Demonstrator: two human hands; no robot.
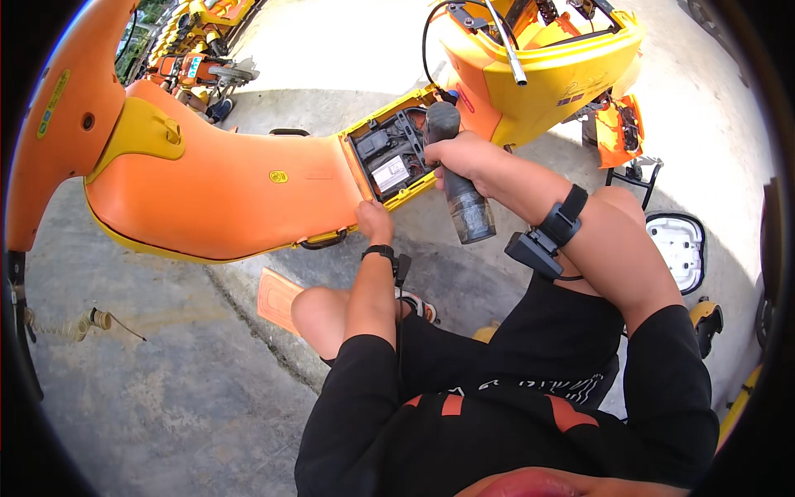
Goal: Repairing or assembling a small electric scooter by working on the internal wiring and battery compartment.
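A black and grey cordless drill [469, 211] is in my right hand [458, 155], whose fingers are wrapped round its grip. The drill's dark head reaches over the right end of an open compartment [403, 199] in an orange and yellow scooter body. Inside the compartment sit dark parts and a block with a white label [390, 174]. The drill's tip is hard to make out. My left hand [375, 222] is closed at the compartment's near left corner, beside the orange footboard [240, 195]. What its fingers grip, if anything, is hidden.
The scooter's yellow seat section [546, 91] rises at the right, with a metal rod [515, 66] across it and a black cable [425, 50] beside it. An orange slab [279, 300] lies by my knee. A white tray-like part [675, 253] and a coiled hose [79, 325] rest on the concrete.
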